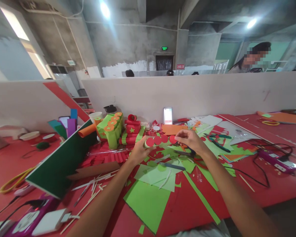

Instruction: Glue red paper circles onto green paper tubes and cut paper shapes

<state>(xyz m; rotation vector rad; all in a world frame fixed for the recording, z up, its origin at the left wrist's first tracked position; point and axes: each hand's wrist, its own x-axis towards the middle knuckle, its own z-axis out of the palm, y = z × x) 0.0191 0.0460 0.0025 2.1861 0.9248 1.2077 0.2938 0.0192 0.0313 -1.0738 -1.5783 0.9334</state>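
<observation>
My left hand point(140, 149) is closed around the left end of a pale row of what look like joined paper rolls point(148, 145), held above the table. Several red paper discs cover the row's front. At the right end, my right hand point(188, 140) pinches the edge of the last red disc point(173, 139). Below both hands lie green paper sheets point(150, 200), a grey-blue strip point(173, 166) and curled white offcuts. Scissors point(185, 152) lie partly hidden beside my right wrist.
A green and orange paper model point(111, 131) and red rolls with a star point(132, 128) stand behind my left hand. A lit phone point(167, 116) leans on the white partition point(199, 95). Green-handled pliers point(218, 141) and a purple power strip point(277, 162) lie right; a dark green board point(61, 164) tilts left.
</observation>
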